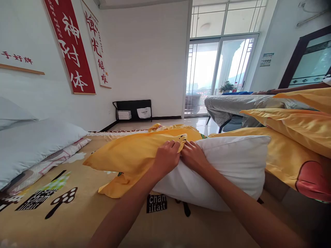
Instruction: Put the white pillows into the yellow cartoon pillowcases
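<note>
A yellow pillowcase point(129, 148) lies over the left end of a white pillow point(235, 162) on the bed. My left hand point(168, 156) is closed on the pillowcase's edge, fingers curled over the cloth. Close beside it, my right hand point(193, 156) is closed at the same edge, right where the cloth meets the pillow. The pillow's right part is bare. A loose flap of the pillowcase hangs toward me on the left. My fingertips are partly hidden by the cloth.
Under the pillow spreads a tan printed bedsheet point(90, 213). More white pillows point(41, 144) rest at the left wall. Yellow bedding point(292, 148) is piled at the right. Behind stand a table with a silvery cover point(232, 103), a black rack point(131, 106) and a person's arm point(294, 89).
</note>
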A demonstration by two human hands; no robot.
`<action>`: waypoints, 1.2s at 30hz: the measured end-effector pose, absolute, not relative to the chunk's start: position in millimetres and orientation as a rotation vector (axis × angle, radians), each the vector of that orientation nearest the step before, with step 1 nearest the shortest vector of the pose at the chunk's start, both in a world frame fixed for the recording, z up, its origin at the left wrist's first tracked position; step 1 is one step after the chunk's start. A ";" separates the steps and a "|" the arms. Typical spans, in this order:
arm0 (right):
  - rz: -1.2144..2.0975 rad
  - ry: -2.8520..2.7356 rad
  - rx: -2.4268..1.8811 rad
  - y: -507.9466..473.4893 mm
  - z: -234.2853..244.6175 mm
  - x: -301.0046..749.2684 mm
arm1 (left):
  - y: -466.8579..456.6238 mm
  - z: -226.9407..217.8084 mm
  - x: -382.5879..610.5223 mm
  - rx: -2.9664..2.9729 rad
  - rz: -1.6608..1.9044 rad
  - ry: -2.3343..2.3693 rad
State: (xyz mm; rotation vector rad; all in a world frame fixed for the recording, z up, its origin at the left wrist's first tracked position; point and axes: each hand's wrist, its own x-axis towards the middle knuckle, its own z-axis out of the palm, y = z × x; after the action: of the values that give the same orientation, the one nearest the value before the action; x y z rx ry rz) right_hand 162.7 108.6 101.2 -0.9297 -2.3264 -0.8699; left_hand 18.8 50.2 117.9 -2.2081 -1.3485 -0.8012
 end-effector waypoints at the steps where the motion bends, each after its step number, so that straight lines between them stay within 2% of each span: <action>1: -0.910 -2.292 -0.918 108.3 100.7 166.5 | 44.5 117.2 2.6 -2.253 -0.815 -1.261; 4: -0.979 -2.201 -0.930 106.3 99.6 173.4 | 30.1 120.6 -64.6 -2.082 -0.913 -1.213; 7: -0.952 -2.206 -0.929 104.1 99.9 173.0 | 26.1 128.5 -139.4 -1.619 -1.048 -1.602; 10: -0.925 -2.238 -0.885 102.9 101.5 172.1 | 31.8 134.3 -192.9 -1.838 -1.062 -2.018; 12: -0.920 -2.268 -0.839 102.8 102.3 173.8 | 38.8 135.6 -209.1 -2.082 -1.024 -2.130; 21: -0.874 -2.342 -0.659 104.8 98.9 186.0 | 84.1 154.5 -191.3 -1.906 -1.062 -1.978; 28: -0.894 -2.352 -0.543 107.5 93.2 188.4 | 102.1 161.1 -160.4 -2.023 -1.253 -1.754; 36: -0.966 -2.238 -0.331 114.8 85.3 179.4 | 81.8 188.7 -94.7 -2.321 -0.913 -1.496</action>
State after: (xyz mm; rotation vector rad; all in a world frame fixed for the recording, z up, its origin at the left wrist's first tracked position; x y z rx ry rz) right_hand 179.4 114.8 85.3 -0.3310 -2.2383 -0.9658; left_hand -94.7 81.8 188.7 -2.3205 -1.4955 -0.9134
